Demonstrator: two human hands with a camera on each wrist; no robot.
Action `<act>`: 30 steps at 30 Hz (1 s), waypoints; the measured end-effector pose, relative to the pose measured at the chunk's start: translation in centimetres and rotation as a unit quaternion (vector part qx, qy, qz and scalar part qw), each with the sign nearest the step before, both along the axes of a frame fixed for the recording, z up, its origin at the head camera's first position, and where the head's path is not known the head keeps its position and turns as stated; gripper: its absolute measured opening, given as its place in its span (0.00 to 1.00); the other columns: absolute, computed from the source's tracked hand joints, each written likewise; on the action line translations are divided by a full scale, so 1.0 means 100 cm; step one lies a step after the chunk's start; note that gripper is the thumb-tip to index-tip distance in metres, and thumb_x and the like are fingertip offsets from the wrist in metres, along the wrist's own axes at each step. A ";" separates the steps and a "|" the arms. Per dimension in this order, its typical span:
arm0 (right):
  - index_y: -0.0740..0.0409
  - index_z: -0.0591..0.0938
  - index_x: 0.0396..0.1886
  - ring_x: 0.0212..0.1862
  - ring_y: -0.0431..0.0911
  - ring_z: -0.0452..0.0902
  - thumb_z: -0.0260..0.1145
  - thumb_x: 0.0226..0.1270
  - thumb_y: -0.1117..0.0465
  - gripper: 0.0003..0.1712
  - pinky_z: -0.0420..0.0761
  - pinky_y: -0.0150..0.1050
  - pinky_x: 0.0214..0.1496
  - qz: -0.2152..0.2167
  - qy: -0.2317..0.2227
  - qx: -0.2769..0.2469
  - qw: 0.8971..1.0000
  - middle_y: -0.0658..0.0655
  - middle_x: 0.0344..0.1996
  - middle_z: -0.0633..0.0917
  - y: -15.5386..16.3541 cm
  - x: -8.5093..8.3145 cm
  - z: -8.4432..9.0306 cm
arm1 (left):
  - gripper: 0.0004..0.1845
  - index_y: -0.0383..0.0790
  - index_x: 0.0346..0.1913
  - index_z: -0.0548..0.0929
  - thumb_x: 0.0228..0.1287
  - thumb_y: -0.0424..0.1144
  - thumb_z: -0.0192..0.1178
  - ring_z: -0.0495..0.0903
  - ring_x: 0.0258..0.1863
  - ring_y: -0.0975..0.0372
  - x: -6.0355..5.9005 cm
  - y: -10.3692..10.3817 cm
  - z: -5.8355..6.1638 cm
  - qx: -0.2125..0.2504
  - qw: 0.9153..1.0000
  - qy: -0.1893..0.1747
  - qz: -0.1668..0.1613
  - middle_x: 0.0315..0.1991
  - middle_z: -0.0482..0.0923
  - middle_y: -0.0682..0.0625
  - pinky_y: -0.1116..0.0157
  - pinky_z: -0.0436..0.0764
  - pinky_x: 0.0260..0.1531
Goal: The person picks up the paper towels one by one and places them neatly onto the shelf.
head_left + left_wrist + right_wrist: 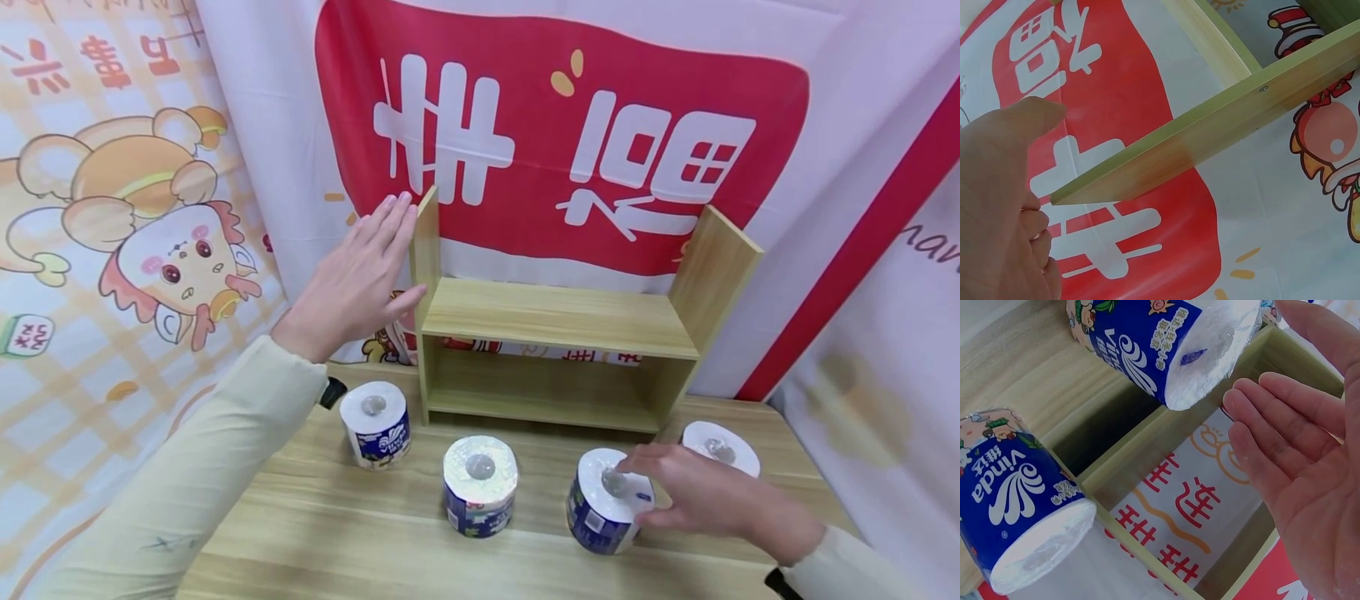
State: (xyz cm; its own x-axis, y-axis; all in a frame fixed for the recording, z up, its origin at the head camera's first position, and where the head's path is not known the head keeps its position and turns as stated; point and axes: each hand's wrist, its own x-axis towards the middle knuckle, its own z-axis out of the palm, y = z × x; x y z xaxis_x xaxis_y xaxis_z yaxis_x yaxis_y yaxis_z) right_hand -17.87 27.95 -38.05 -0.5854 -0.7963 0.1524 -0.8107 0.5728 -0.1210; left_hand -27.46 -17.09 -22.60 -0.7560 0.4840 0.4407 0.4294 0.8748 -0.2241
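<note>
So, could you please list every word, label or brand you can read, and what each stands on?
"Vinda": blue wrappers of the paper rolls.
"维达": lower-left roll, right wrist view.
"福", sideways in the head view: red panel.
"连", twice: white cloth behind the shelf unit.
"事", upside down: checked cloth.
Too small or unclear: wrapper fine print, remaining cloth lettering.

The left grip (1000, 206) is beside the end of a wooden panel (1154, 161) (contact is unclear), with red-and-white cloth (1119, 69) behind.
</note>
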 end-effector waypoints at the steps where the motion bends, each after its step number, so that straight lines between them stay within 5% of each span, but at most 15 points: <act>1: 0.61 0.88 0.54 0.52 0.50 0.89 0.82 0.58 0.53 0.27 0.91 0.46 0.50 0.003 -0.001 -0.001 1.000 0.56 0.50 0.91 0.000 0.000 -0.001 | 0.53 0.35 0.86 0.44 0.73 0.57 0.61 0.45 0.87 0.45 -0.001 0.001 0.001 -0.001 1.000 -0.001 0.001 0.88 0.40 0.39 0.44 0.56 0.84; 30: 0.62 0.88 0.53 0.46 0.40 0.85 0.83 0.53 0.53 0.29 0.88 0.35 0.45 0.033 -0.008 -0.021 0.999 0.54 0.45 0.90 -0.003 -0.002 -0.022 | 0.52 0.31 0.85 0.44 0.73 0.52 0.61 0.46 0.87 0.44 -0.019 0.008 0.001 -0.018 1.000 -0.002 0.009 0.87 0.44 0.36 0.46 0.56 0.84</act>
